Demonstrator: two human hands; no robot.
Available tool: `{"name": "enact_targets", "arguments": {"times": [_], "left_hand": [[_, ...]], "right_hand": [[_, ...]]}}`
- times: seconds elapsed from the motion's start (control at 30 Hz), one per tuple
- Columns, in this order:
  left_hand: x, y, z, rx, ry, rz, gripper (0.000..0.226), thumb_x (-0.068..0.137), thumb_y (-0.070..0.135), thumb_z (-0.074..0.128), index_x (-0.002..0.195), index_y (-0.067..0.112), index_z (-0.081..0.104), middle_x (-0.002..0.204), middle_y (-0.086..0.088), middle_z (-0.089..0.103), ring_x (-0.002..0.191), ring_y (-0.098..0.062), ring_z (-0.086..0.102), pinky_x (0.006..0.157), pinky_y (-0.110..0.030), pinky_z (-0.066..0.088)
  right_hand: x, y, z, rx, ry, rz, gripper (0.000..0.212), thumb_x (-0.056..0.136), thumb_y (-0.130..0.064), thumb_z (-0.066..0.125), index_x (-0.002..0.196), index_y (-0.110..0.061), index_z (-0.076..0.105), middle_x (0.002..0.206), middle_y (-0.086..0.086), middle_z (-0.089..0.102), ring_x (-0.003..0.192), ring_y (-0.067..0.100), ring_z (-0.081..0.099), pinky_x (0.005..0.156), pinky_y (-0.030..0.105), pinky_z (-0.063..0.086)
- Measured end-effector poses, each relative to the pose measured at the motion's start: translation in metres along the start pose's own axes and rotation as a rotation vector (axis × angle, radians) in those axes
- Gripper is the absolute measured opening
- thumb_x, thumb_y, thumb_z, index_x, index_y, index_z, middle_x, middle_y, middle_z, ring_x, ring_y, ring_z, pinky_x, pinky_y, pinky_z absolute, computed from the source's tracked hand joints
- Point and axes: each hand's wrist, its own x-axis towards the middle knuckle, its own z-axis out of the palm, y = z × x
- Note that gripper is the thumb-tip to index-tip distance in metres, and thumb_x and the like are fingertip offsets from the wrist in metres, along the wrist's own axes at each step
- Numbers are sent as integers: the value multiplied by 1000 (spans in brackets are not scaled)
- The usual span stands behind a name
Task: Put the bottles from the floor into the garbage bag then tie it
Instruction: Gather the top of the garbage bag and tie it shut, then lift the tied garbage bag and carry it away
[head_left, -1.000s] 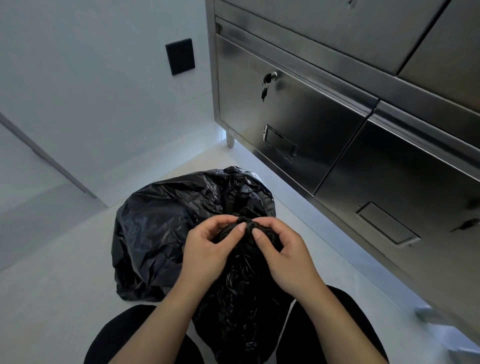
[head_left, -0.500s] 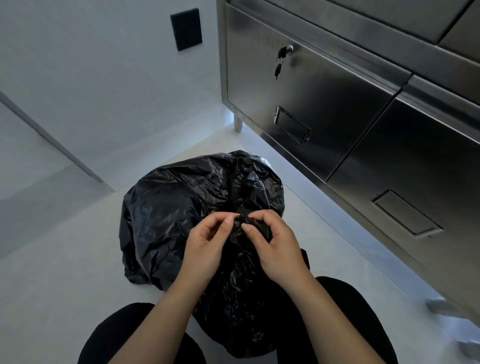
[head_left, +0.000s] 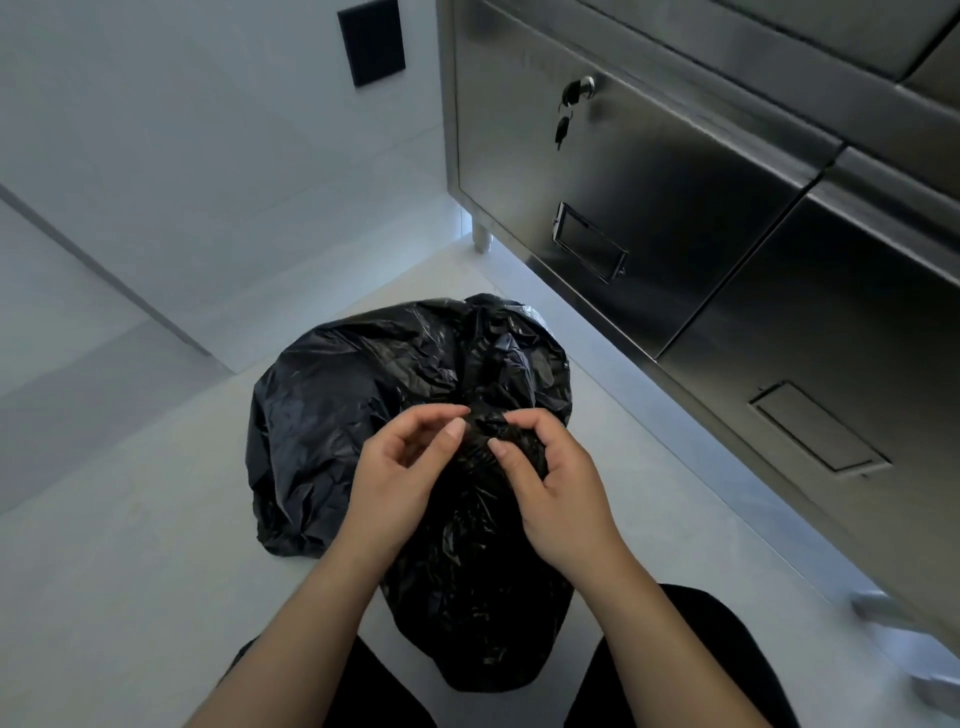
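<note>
A full black garbage bag (head_left: 363, 405) lies on the pale floor in front of my knees, its neck bunched into a knot (head_left: 480, 431) at the middle. My right hand (head_left: 556, 483) curls around the right side of the knot, thumb and fingers pinching the gathered plastic. My left hand (head_left: 400, 467) sits just left of the knot with fingers loosely bent and apart, its fingertips at the plastic but holding nothing. No bottles show; the bag hides whatever is inside.
A stainless steel cabinet (head_left: 675, 218) with drawers, a key in its lock (head_left: 576, 93) and a short leg (head_left: 480, 239) runs along the right. A white wall with a black plate (head_left: 371, 41) stands behind. My dark-trousered knees (head_left: 691, 654) flank the bag.
My left hand has let go of the knot and drawn slightly left, fingers spreading. My right hand stays pinched on the knot. The view has tipped further down.
</note>
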Motion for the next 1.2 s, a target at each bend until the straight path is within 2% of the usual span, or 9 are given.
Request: {"name": "enact_targets", "arguments": {"times": [0.2,0.5,0.63,0.7,0.77,0.83,1.03,1.13,1.2], "left_hand": [[-23,122,-5,-15,23,-38,17,76,34,63,89,32,73,95,6,73,92,-4,67,75,-10,48],[-58,373,-8,129,-38,-12,16,85,19,65,86,34,72,90,7,74,87,-6,68,74,-11,48],[-68,470,-15,329,-112,22,6,85,31,66,86,35,70,93,15,71,89,-4,64,82,-23,48],[-71,509,-19,419,-132,76,11,81,45,63,86,37,69,93,23,69,88,3,62,82,-17,44],[-72,541,-24,497,-166,151,21,77,55,58,87,39,68,93,27,67,90,7,60,77,-4,38],[-71,563,-28,566,-225,231,19,79,56,57,90,43,66,95,26,66,94,8,58,75,-2,36],[-66,599,-38,773,-462,497,25,76,63,52,93,46,57,99,24,58,95,4,52,81,-21,40],[-67,610,-35,866,-559,652,45,76,66,46,104,35,62,105,17,60,100,-4,52,85,-26,41],[-73,615,-28,891,-633,733,42,82,61,50,108,30,62,110,13,62,106,-8,53,89,-29,41]], "right_hand": [[-13,-112,-28,44,22,81,11,89,-19,60,95,-29,60,90,-19,67,86,-2,63,72,9,45],[-25,-345,-77,-68,50,80,24,88,-18,61,91,-41,54,94,-21,61,91,-16,54,75,0,37],[-35,-437,-97,-112,63,88,18,89,-22,60,93,-39,53,92,-21,59,87,-17,52,72,-1,36],[-39,-478,-107,-115,105,77,22,89,-23,60,88,-43,51,88,-20,61,82,-14,55,70,1,37],[-40,-516,-114,-146,160,30,25,88,-20,61,82,-43,52,80,-19,62,75,-13,56,66,2,38],[-44,-546,-120,-194,230,-23,24,87,-18,62,82,-40,54,76,-19,61,72,-15,54,65,2,37],[-93,-584,-125,-276,495,-31,9,86,-18,63,89,-26,58,81,-18,61,75,-11,54,67,2,36],[-129,-591,-123,-340,622,12,10,86,-18,63,89,-26,58,80,-20,59,77,-9,55,68,3,37],[-154,-596,-124,-373,723,29,10,86,-17,63,88,-26,57,80,-21,58,76,-10,54,66,1,35]]}}
